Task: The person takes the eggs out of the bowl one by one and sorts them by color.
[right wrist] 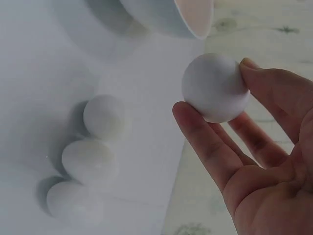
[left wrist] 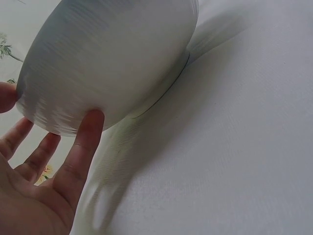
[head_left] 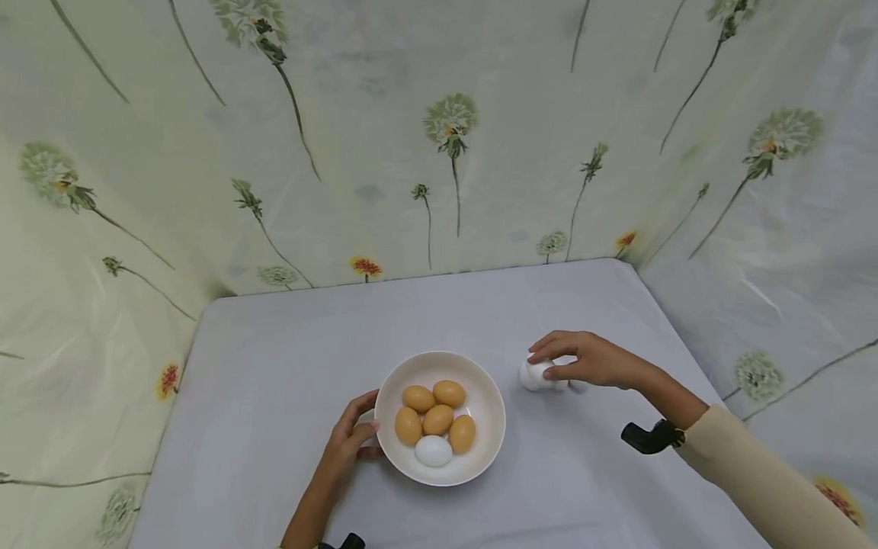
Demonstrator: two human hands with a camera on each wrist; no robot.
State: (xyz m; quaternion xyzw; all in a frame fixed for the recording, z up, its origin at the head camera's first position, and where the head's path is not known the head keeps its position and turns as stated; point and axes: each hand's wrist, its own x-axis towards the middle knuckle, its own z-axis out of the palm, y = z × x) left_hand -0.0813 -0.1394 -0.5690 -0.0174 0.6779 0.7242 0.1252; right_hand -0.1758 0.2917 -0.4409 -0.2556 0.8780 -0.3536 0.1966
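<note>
A white bowl (head_left: pixel 490 419) stands at the middle of the table, with several brown eggs (head_left: pixel 437 420) and one white egg (head_left: pixel 434 451) in it. At its left side my left hand (head_left: pixel 346 438) holds the bowl, fingers spread along the outer wall and a digit at the rim. To the right of the bowl, my right hand (head_left: pixel 583 362) pinches a white egg (right wrist: pixel 215 88) between thumb and fingertips. Three more white eggs (right wrist: pixel 89 160) lie in a row on the table, seen below the held egg in the right wrist view; in the head view the hand partly hides them.
A pale cloth covers the table (head_left: pixel 295 343). Behind it and along both sides hangs a curtain (head_left: pixel 370 152) printed with dandelions and orange flowers. Dark straps with black camera mounts (head_left: pixel 648 437) sit at the wrists.
</note>
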